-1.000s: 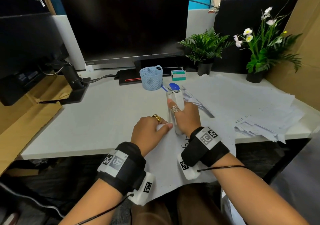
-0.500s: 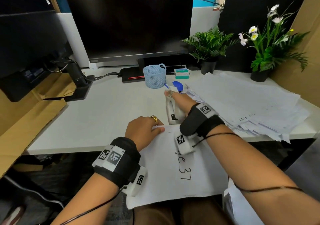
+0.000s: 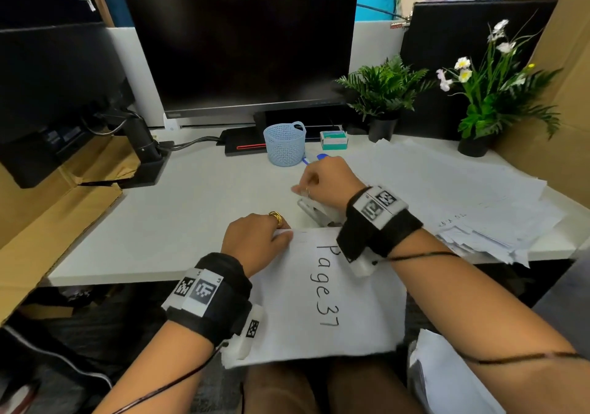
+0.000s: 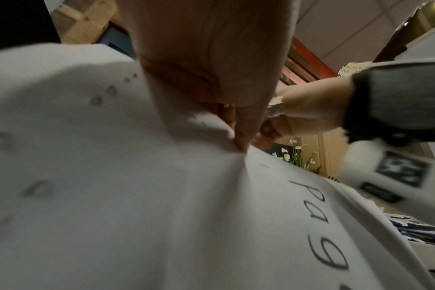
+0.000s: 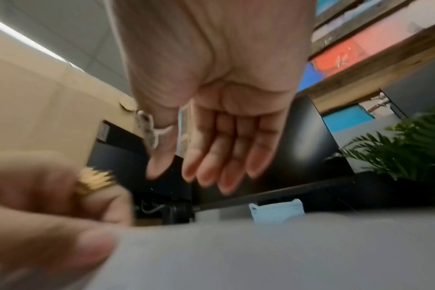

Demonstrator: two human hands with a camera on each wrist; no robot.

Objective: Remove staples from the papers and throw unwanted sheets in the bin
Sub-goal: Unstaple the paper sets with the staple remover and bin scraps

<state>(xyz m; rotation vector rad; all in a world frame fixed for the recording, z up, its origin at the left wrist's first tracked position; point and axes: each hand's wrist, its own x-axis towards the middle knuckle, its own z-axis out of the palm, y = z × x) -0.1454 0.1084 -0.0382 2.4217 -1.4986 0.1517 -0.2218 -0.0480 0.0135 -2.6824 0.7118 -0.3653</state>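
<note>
A stapled set of sheets marked "Page 37" (image 3: 319,311) hangs over the desk's front edge onto my lap. My left hand (image 3: 255,241) pinches its top left corner, and the left wrist view shows the fingertips (image 4: 238,144) closed on the paper (image 4: 137,196). A white staple remover (image 3: 314,211) lies on the desk just beyond the sheets. My right hand (image 3: 319,180) hovers over it; in the right wrist view that hand (image 5: 211,166) is empty, with its fingers loosely extended.
A light blue mesh basket (image 3: 284,144) and a small green-white box (image 3: 333,140) stand behind the hands. A loose pile of papers (image 3: 447,190) covers the desk's right side. More sheets (image 3: 447,381) lie at my lower right. Monitors and two potted plants line the back.
My right hand took the staple remover off the paper's corner, laid it on the desk farther back and let go. My left hand kept its pinch on the corner.
</note>
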